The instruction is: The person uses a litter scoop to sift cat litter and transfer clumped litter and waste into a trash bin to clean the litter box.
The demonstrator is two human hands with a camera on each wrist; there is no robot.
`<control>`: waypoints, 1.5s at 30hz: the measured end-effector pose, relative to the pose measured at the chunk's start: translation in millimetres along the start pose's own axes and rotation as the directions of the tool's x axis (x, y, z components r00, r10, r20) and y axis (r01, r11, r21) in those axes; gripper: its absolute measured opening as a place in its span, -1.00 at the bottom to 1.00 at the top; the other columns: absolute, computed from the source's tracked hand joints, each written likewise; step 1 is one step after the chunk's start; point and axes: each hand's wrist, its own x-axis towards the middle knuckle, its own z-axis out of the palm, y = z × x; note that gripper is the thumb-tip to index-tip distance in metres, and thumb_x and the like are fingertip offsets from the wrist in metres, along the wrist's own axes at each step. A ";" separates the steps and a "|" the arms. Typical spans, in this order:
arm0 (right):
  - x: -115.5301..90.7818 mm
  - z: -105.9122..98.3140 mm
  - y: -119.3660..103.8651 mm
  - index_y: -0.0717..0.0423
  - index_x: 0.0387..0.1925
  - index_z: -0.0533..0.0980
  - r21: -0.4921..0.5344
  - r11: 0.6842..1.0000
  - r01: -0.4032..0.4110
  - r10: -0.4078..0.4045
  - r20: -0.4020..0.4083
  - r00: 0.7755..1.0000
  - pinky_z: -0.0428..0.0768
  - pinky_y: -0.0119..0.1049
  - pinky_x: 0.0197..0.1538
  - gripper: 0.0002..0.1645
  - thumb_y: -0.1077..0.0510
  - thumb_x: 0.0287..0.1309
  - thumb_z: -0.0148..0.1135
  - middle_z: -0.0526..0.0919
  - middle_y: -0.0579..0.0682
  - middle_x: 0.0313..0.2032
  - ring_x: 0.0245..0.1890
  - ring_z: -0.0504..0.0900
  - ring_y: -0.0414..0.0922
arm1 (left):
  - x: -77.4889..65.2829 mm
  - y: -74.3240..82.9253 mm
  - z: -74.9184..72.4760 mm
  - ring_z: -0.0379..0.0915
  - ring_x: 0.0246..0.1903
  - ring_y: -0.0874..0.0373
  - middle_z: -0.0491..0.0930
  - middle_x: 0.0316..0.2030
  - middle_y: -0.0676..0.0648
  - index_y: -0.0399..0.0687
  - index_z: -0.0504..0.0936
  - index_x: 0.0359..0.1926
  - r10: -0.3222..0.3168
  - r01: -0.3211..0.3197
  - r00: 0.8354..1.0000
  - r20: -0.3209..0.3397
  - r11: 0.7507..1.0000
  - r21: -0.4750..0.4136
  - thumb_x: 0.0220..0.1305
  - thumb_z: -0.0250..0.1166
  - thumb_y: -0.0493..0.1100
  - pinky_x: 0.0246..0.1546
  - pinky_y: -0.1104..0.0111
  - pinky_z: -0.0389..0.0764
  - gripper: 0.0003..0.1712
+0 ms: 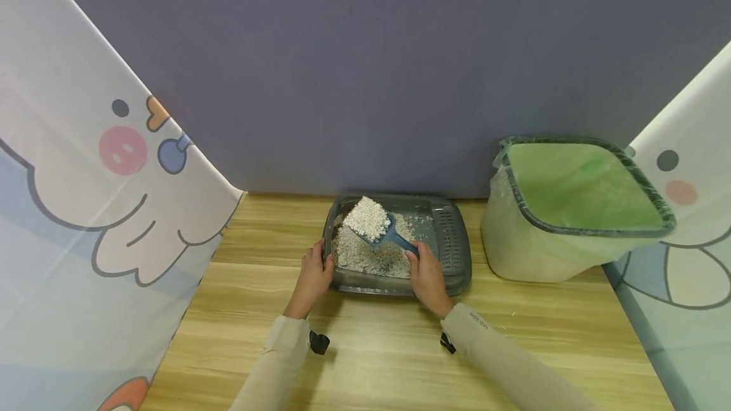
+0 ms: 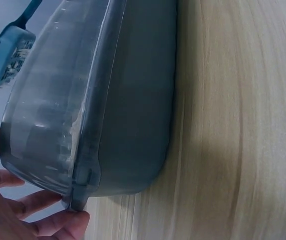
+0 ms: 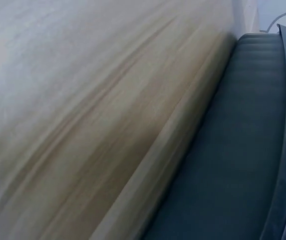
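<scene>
A dark grey litter box (image 1: 454, 240) with a translucent rim stands on the wooden table. Pale granular litter (image 1: 365, 259) covers its left and middle part. My right hand (image 1: 428, 276) grips the handle of a blue litter scoop (image 1: 394, 233), heaped with litter and raised over the box. My left hand (image 1: 316, 274) holds the box's left end, thumb and fingers about the rim. In the left wrist view, the left fingers (image 2: 37, 202) reach round the rim's corner, and the scoop (image 2: 2, 57) hangs beyond it. The right wrist view shows mainly the box's outer wall (image 3: 223, 145).
A pale bin (image 1: 525, 246) with a dark rim and a clear liner bag stands to the right of the box. A grey-purple panel (image 1: 365, 75) rises behind. Cartoon-printed sheets (image 1: 68, 208) flank the wooden table (image 1: 371, 360).
</scene>
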 end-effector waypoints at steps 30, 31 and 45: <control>-0.4 -0.9 1.4 0.33 -0.11 0.48 0.046 0.999 0.015 -0.008 -0.154 0.988 0.31 -0.20 -0.42 -0.81 0.29 0.33 0.02 0.41 0.03 -0.42 -0.50 0.31 -0.12 | -3.0 3.3 -2.8 0.25 0.00 -0.30 0.33 0.03 -0.38 -0.28 0.14 0.36 -0.005 0.005 0.999 0.032 1.000 -0.002 0.44 -0.05 -0.16 -0.16 -0.08 0.37 -0.45; -0.3 -1.0 1.2 0.33 -0.11 0.48 0.049 0.999 0.016 -0.008 -0.157 0.987 0.32 -0.19 -0.42 -0.80 0.29 0.33 0.02 0.42 0.04 -0.42 -0.50 0.32 -0.11 | -3.1 3.4 -3.2 0.24 0.00 -0.30 0.33 0.03 -0.38 -0.28 0.14 0.36 -0.005 0.005 0.999 0.033 1.000 0.000 0.44 -0.05 -0.16 -0.16 -0.08 0.37 -0.45; -1.8 2.0 4.4 0.33 -0.09 0.41 0.037 0.997 0.061 -0.051 -0.211 0.976 0.32 -0.25 -0.42 -0.79 0.37 0.23 0.11 0.32 0.07 -0.35 -0.47 0.25 -0.18 | -3.9 3.3 -4.4 0.24 0.03 -0.30 0.32 0.07 -0.38 -0.26 0.12 0.37 -0.005 0.005 0.999 0.046 1.000 0.000 0.44 -0.06 -0.14 -0.14 -0.08 0.37 -0.43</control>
